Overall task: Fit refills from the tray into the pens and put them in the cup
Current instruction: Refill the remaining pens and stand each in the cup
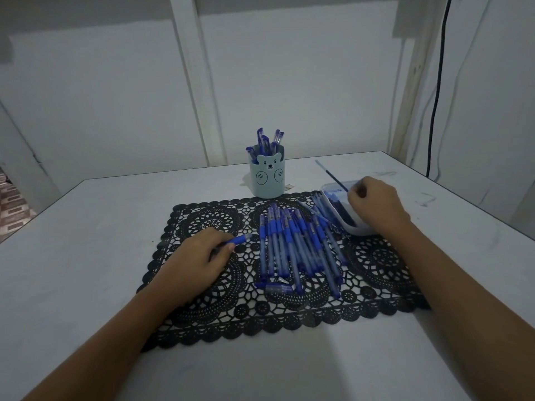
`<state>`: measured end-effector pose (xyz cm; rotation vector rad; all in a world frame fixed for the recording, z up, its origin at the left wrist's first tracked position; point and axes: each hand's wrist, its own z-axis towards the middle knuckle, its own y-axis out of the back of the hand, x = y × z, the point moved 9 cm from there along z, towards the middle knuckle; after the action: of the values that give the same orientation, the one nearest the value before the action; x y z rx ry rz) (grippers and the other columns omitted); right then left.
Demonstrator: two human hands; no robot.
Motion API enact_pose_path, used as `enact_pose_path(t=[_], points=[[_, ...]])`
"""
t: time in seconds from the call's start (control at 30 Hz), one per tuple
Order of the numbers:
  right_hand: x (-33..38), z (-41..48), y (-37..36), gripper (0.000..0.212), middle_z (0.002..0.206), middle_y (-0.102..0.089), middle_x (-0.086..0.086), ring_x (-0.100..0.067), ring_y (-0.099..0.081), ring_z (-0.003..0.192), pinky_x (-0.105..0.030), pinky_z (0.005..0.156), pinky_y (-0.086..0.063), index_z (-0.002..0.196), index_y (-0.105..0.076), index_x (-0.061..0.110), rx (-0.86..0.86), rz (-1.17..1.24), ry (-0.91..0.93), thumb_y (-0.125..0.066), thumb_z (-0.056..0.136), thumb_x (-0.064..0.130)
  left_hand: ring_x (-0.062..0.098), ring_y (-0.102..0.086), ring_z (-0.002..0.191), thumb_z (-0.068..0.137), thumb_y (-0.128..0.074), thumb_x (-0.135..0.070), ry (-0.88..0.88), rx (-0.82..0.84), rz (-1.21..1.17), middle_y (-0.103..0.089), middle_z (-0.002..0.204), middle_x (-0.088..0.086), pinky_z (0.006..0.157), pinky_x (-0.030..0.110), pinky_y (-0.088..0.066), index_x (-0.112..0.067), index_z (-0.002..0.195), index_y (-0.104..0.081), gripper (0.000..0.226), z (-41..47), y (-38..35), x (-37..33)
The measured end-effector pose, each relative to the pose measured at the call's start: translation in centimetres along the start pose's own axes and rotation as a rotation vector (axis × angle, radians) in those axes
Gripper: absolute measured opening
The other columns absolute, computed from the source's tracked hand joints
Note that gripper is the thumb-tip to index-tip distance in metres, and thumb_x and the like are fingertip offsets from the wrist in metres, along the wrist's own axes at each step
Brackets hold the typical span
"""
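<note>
"Head view, dim room, two arms at work: what fills most of it?"

"White worktop (pixel 86 227), nearly edge to edge, with a pale wall behind and a black cable (pixel 437 96) hanging at far right. Next in size comes the black lace mat (pixel 376 256), spread across the middle."

"And your arms?"

"Both bare forearms reach in from the near edge. My left grip (pixel 199 256) rests on the mat's left part, fingers curled round a blue pen (pixel 238 241) whose end pokes out to the right, toward the pile. My right grip (pixel 376 204) hangs over the tray, fingers bunched, pinching a thin refill (pixel 333 176). It slants up and away to the left, its far tip above bare worktop."

"Where do the task's things lie?"

"Between my two grips, the pile of pens (pixel 292 247) lies on the mat's middle, barrels overlapping and mostly running near to far; one short piece lies crosswise at the near end. The tray (pixel 362 230), pale plastic, sits at the mat's far right corner, partly on the lace, with more dark refills in the tray (pixel 338 204). The cup (pixel 267 180), light blue with a bear's face, stands upright at the mat's far edge; whether it touches the lace I cannot tell. Several finished pens (pixel 263 140) stand in it, tops above the rim."
</note>
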<state>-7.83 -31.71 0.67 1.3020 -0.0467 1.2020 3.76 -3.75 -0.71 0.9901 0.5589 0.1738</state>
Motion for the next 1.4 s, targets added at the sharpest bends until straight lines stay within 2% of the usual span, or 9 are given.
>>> enact_pose_path(t=[0.13,0.23,0.33,0.47,0.67,0.9,1.2,1.3,1.4], points=[[4.1,-2.1,-0.3,0.006,0.077,-0.062,0.005,-0.004,-0.056,0.071,-0.011,0.059,-0.041,0.087,-0.065,0.014,0.212,0.347,0.152,-0.059,0.087,0.015,0.001,-0.052,0.079,0.093,-0.048,-0.029,0.008,-0.042,-0.046,-0.055,0.085,-0.017,0.066,0.008,-0.036,-0.019,0.113,-0.060,0.025,-0.1,0.5,-0.2],[6.3,-4.5,-0.7,0.006,0.070,-0.062,0.007,0.008,-0.053,0.056,-0.002,0.055,-0.039,0.083,-0.067,0.018,0.363,0.394,0.274,-0.062,0.086,0.016,-0.011,-0.049,0.084,0.091,-0.047,-0.036,-0.013,-0.040,-0.056,-0.052,0.088,-0.026,0.067,0.004,-0.035,-0.023,0.121,-0.056,0.034,-0.1,0.7,-0.5],[7.3,-5.6,-1.3,0.008,0.077,-0.066,0.004,0.003,-0.056,0.067,-0.006,0.063,-0.044,0.080,-0.067,0.025,0.413,0.368,0.348,-0.064,0.084,0.019,-0.021,-0.045,0.083,0.093,-0.048,-0.027,-0.015,-0.019,-0.061,-0.050,0.096,-0.030,0.068,0.002,-0.033,-0.027,0.126,-0.052,0.033,-0.2,0.6,-0.7],[7.8,-6.2,-1.7,0.006,0.080,-0.067,-0.005,-0.006,-0.056,0.068,-0.008,0.064,-0.044,0.083,-0.068,0.021,0.414,0.335,0.385,-0.064,0.085,0.017,-0.020,-0.047,0.083,0.094,-0.046,-0.031,-0.026,0.003,-0.074,-0.054,0.106,-0.022,0.072,0.005,-0.033,-0.029,0.127,-0.051,0.033,-0.2,0.3,-0.7],[7.7,-6.0,-1.4,0.010,0.069,-0.060,0.011,0.011,-0.051,0.058,-0.002,0.057,-0.039,0.081,-0.064,0.023,0.374,0.341,0.388,-0.063,0.086,0.015,-0.013,-0.051,0.079,0.095,-0.046,-0.029,-0.020,0.003,-0.091,-0.055,0.095,-0.027,0.067,0.008,-0.036,-0.030,0.125,-0.052,0.031,-0.2,0.3,-0.7],[7.6,-6.0,-1.7,0.012,0.075,-0.064,0.002,0.006,-0.052,0.062,-0.003,0.062,-0.041,0.079,-0.063,0.027,0.380,0.339,0.402,-0.063,0.085,0.016,-0.014,-0.050,0.075,0.094,-0.045,-0.026,0.015,0.001,-0.104,-0.054,0.085,-0.025,0.066,0.004,-0.036,-0.027,0.124,-0.053,0.031,-0.2,0.3,-0.3],[7.5,-6.5,-2.7,0.010,0.072,-0.063,-0.001,0.000,-0.051,0.061,-0.009,0.062,-0.043,0.078,-0.066,0.023,0.513,0.334,0.398,-0.064,0.084,0.015,0.010,-0.057,0.071,0.094,-0.045,-0.027,0.068,-0.001,-0.171,-0.065,0.086,-0.003,0.066,0.020,-0.043,-0.036,0.117,-0.052,0.026,-0.2,0.2,0.3],[7.3,-6.6,-3.0,0.005,0.078,-0.066,-0.008,-0.005,-0.053,0.066,-0.016,0.067,-0.045,0.082,-0.069,0.019,0.545,0.306,0.398,-0.065,0.084,0.017,-0.002,-0.055,0.068,0.094,-0.045,-0.028,0.054,0.022,-0.129,-0.063,0.083,-0.013,0.061,0.011,-0.041,-0.031,0.120,-0.053,0.028,-0.2,0.1,0.2],[7.3,-6.7,-2.8,0.006,0.079,-0.067,-0.005,0.001,-0.053,0.063,-0.008,0.064,-0.044,0.081,-0.069,0.020,0.574,0.296,0.410,-0.065,0.084,0.016,-0.007,-0.054,0.076,0.093,-0.037,-0.043,-0.029,0.052,0.025,-0.059,0.092,-0.022,0.066,0.009,-0.041,-0.031,0.124,-0.053,0.037,-0.3,0.0,-0.3]])
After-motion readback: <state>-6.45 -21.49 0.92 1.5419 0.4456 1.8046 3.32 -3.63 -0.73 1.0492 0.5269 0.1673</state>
